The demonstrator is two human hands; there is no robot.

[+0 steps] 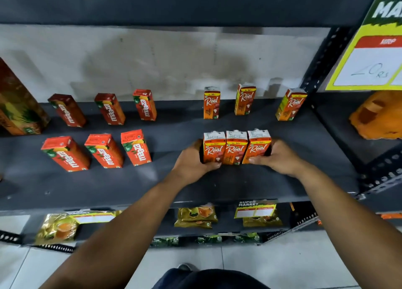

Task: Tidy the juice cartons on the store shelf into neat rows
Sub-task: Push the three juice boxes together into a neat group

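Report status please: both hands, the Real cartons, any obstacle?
Left hand and right hand squeeze the front three Real cartons together, upright, touching. Back three Real cartons spaced apart. Shelf in front unobstructed.

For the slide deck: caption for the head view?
Left hand and right hand squeeze three Real cartons together on shelf.

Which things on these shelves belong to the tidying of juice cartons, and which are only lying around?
Part of the job:
- three front Real cartons, pressed together between left hand and right hand
- three back Real cartons
- six Maaza cartons

Only around:
- price sign
- yellow packets on the lower shelf
- orange bag
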